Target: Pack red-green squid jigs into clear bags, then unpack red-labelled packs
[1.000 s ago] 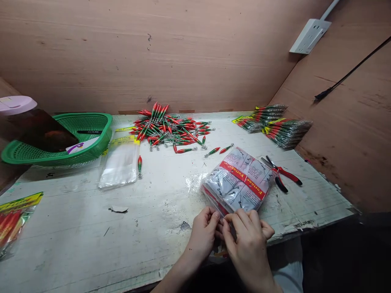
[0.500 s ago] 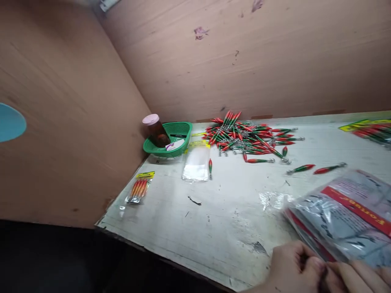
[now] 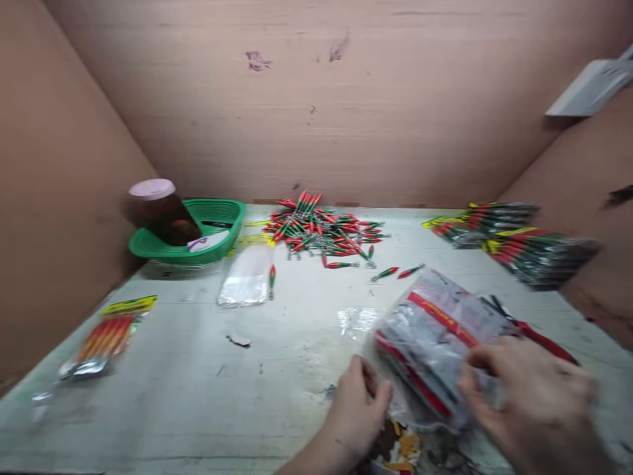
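Observation:
A clear plastic bag (image 3: pixel 440 323) of printed cards with a red band lies on the table at the right front. My left hand (image 3: pixel 353 412) is by its lower left edge, thumb and fingers curled together; what they hold, if anything, is hidden. Over the bag's right side is my right hand (image 3: pixel 534 396), blurred, thumb and fingers bent around a gap. Red-handled scissors or pliers (image 3: pixel 546 343) show partly behind the right hand. A pile of red and green fishing lures (image 3: pixel 321 227) lies at the back, with a few loose ones in front.
Packed lures (image 3: pixel 534 254) lie at the back right, and an orange lure pack (image 3: pixel 106 336) at the left. A green basket (image 3: pixel 232 221) holds a lidded brown jar (image 3: pixel 171 214). Clear sleeves (image 3: pixel 247 274) lie beside it. Walls enclose the back and sides.
The view has swung right, bringing in the right wall and more packed lures. My hands, close together before, are now apart, the right one over the bag's right side.

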Demonstrator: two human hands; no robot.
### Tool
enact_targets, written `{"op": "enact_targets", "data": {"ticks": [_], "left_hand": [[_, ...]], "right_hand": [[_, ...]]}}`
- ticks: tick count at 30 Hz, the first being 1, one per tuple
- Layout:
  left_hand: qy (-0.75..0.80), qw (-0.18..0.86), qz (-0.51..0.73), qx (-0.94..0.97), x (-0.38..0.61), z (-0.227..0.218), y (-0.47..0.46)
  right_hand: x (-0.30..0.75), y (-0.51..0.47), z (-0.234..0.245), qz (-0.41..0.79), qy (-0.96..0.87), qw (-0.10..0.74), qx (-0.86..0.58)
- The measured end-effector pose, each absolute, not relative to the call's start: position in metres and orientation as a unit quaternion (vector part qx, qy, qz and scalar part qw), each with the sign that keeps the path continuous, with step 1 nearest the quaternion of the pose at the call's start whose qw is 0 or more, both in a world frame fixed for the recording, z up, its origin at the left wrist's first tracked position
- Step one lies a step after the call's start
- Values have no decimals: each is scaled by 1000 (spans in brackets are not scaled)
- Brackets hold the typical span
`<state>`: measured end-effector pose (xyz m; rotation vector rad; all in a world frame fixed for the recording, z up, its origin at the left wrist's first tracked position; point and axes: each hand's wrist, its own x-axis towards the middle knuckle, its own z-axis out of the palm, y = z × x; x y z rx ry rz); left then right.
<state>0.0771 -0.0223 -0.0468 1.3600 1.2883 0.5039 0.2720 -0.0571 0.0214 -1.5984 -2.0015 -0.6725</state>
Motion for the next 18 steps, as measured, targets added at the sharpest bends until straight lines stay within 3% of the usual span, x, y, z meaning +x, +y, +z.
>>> {"op": "enact_targets", "data": {"ticks": [7,12,18], "left_hand": [[555,388,203,707,65,-27,19],[495,372,222,753,59,-31,41],[435,369,238,786,53,-34,42]], "right_hand": [[202,-36,15,-203,-804,190,-526],[176,-11,-1,-269,-803,110,-520],[186,2,11,-251,-804,100,-529]]}}
